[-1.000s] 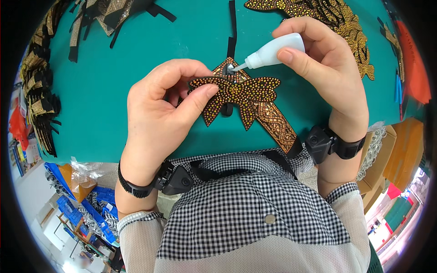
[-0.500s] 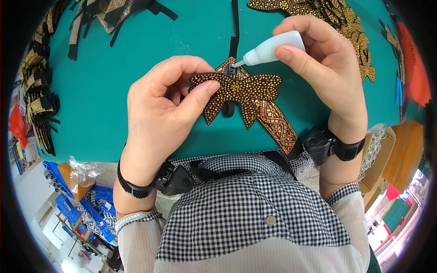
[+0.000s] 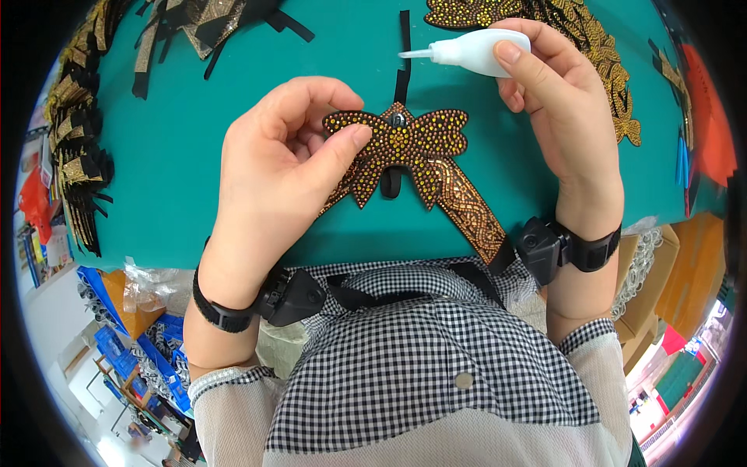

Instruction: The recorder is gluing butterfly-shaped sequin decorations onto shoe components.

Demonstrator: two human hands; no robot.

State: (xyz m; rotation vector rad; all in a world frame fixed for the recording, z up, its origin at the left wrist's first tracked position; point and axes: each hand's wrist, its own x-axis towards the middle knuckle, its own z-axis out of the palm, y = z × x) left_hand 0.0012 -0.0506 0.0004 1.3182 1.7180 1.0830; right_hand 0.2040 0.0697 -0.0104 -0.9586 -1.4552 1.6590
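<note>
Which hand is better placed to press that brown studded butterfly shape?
Probably the left hand: it holds the butterfly shape by one wing, while the right hand holds a white plastic squeeze bottle.

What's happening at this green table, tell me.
A person works with both hands. The left hand has its thumb on the left wing of a studded butterfly-shaped piece. The right hand holds a white squeeze bottle, its nozzle pointing left, clear of the piece. A patterned band extends from beneath the wings.
</note>
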